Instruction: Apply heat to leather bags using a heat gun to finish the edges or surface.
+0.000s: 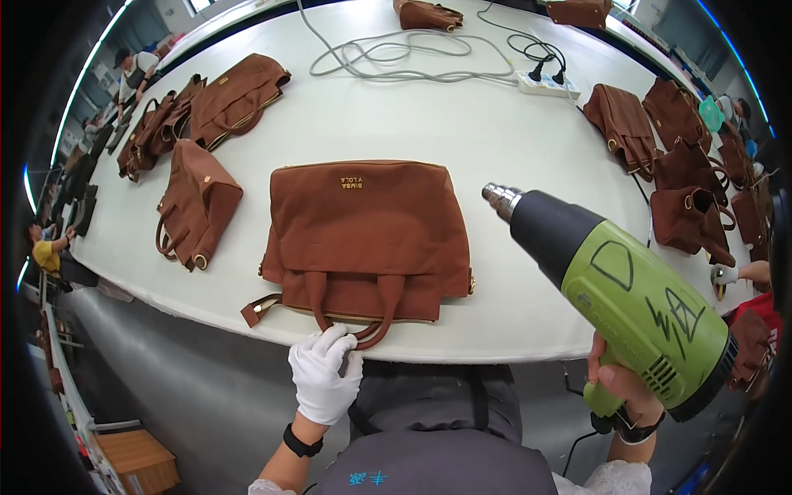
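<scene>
Left hand, white-gloved: fingers bunched and curled onto the brown handles, at the table's near edge; thumb partly hidden, so I cannot tell how firmly it pinches. Black wristband below the glove.

Right hand, bare: fingers wrapped around the grip of a green-and-black heat gun, marked by hand in black. Its metal nozzle points up and leftward, to the right of the handbag and apart from it. Whether a finger presses the trigger, I cannot tell.

One brown handbag, leather-looking: lies flat before me on the white table, handles toward me, small gold lettering near its far edge. Gold-toned zip along the near side; loose zip tab at the left corner.

Handling, as I judge it: light, soft, flexible panels, prone to creasing; firmer at the rolled handles. Surface probably smooth, a little slippery under a glove, and easily marked by heat. Best hold: the handle loops, or the seamed side edges, leaving the broad panel untouched.

Also on the table: brown bags at left and right; white power strip with black plugs; grey cable, loosely coiled.
</scene>
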`<action>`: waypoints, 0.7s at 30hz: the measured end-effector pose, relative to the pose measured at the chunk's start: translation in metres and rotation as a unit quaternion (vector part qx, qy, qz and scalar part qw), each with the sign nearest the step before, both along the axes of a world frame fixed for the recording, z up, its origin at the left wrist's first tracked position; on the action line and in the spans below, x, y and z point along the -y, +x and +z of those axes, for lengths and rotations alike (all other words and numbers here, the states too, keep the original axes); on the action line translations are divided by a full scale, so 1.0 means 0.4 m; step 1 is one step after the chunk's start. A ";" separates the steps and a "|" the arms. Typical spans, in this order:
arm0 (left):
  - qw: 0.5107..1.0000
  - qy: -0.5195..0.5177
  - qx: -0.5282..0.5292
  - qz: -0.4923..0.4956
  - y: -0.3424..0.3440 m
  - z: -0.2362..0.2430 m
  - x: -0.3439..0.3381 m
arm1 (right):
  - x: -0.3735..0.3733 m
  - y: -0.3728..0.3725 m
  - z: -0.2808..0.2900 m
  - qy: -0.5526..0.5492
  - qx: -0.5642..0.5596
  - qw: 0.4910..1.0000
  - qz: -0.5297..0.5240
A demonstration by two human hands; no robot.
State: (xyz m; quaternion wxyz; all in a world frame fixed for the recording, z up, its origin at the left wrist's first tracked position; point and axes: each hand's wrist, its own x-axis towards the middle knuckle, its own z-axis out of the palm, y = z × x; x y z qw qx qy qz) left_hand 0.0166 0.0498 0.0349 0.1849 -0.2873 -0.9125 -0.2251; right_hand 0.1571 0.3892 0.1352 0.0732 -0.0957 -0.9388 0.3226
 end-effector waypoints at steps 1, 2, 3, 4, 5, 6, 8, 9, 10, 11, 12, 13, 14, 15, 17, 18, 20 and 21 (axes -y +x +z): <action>1.000 -0.016 -0.005 0.012 0.002 0.009 0.000 | 0.006 -0.015 0.024 -0.261 -0.013 0.965 -0.031; 1.000 -0.016 -0.006 0.009 0.000 0.014 -0.004 | -0.006 0.000 0.005 -0.261 -0.015 0.965 -0.033; 1.000 -0.022 -0.006 0.016 -0.003 0.017 -0.009 | -0.027 0.026 -0.030 -0.315 -0.001 0.949 -0.007; 0.999 -0.030 -0.006 0.024 -0.006 0.020 -0.014 | -0.039 0.044 -0.051 -0.370 0.013 0.929 0.020; 0.999 -0.035 -0.005 0.022 -0.011 0.022 -0.018 | 0.047 0.021 -0.025 -0.364 -0.099 0.926 -0.005; 0.997 -0.073 0.031 0.024 -0.022 0.023 -0.024 | 0.041 0.030 -0.032 -0.367 -0.100 0.925 -0.008; 0.992 -0.106 0.070 0.023 -0.040 0.028 -0.028 | 0.030 0.051 -0.029 0.071 0.056 0.996 0.022; 0.993 -0.096 0.064 0.006 -0.050 0.031 -0.024 | 0.038 0.044 -0.025 0.044 0.065 0.997 0.002; 0.995 -0.086 0.055 -0.011 -0.064 0.032 -0.021 | 0.043 0.047 -0.023 0.044 0.063 0.997 0.000; 0.995 -0.085 0.055 -0.012 -0.073 0.050 -0.023 | 0.048 0.053 -0.016 -0.335 0.044 0.927 -0.163; 0.995 -0.085 0.052 -0.013 -0.088 0.048 -0.015 | 0.052 0.060 -0.009 -0.656 0.017 0.694 -0.295; 0.994 -0.098 0.043 -0.005 -0.103 0.045 0.007 | 0.050 0.075 -0.005 -0.635 0.040 0.735 -0.235; 0.993 -0.112 0.033 0.003 -0.117 0.049 0.023 | 0.038 0.084 -0.008 -0.639 0.039 0.732 -0.234; 0.993 -0.117 -0.014 0.010 -0.130 0.060 0.032 | 0.022 0.094 -0.012 -0.415 0.054 0.901 -0.115; 0.990 -0.135 -0.040 0.012 -0.137 0.071 0.031 | 0.032 0.084 -0.024 -0.344 -0.003 0.938 -0.044; 0.987 -0.147 -0.063 0.016 -0.141 0.076 0.031 | 0.050 0.062 -0.014 -0.350 -0.007 0.936 -0.045; 0.991 -0.128 -0.025 0.015 -0.142 0.059 0.044 | 0.073 0.006 0.013 -0.563 -0.080 0.814 -0.115; 0.990 -0.137 -0.030 0.004 -0.143 0.051 0.043 | 0.070 -0.011 0.011 -0.547 -0.052 0.832 -0.080</action>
